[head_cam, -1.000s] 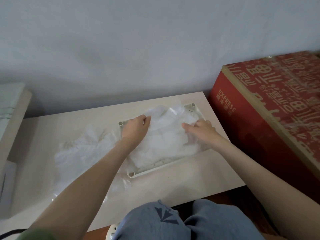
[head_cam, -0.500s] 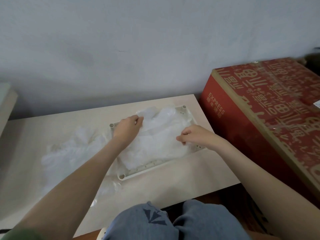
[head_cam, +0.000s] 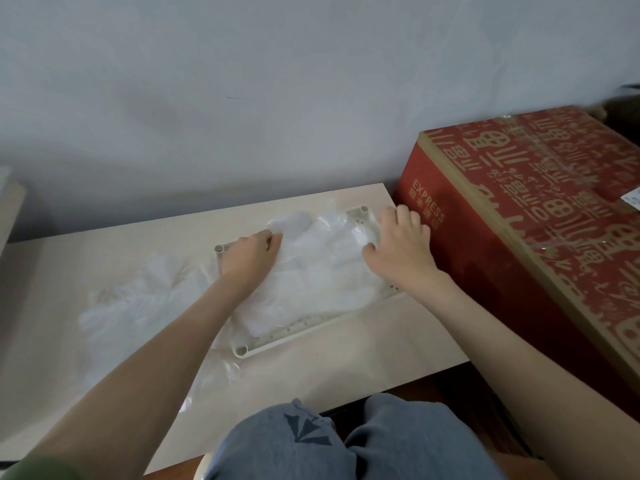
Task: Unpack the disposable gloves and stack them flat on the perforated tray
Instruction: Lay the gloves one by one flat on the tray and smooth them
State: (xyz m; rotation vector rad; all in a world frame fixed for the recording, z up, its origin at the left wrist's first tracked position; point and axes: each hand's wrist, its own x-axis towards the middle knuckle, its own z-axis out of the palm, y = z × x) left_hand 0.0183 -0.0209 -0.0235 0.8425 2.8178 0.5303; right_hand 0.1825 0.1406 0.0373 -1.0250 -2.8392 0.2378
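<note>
Gloves (head_cam: pixel 322 282) on the tray (head_cam: pixel 298 332) are pinched by left fingers (head_cam: pixel 272 240), flattened by straight right fingers (head_cam: pixel 403 218); a heap (head_cam: pixel 138 299) is left

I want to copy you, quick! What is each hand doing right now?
Left hand: pinches the gloves.
Right hand: open, pressing on the gloves.

A left hand (head_cam: pixel 247 258) grips the edge of disposable gloves (head_cam: pixel 322 277) piled on a perforated tray (head_cam: pixel 311 331); the right hand (head_cam: pixel 402 244) rests flat on them, beside a red box (head_cam: pixel 540 216).
</note>
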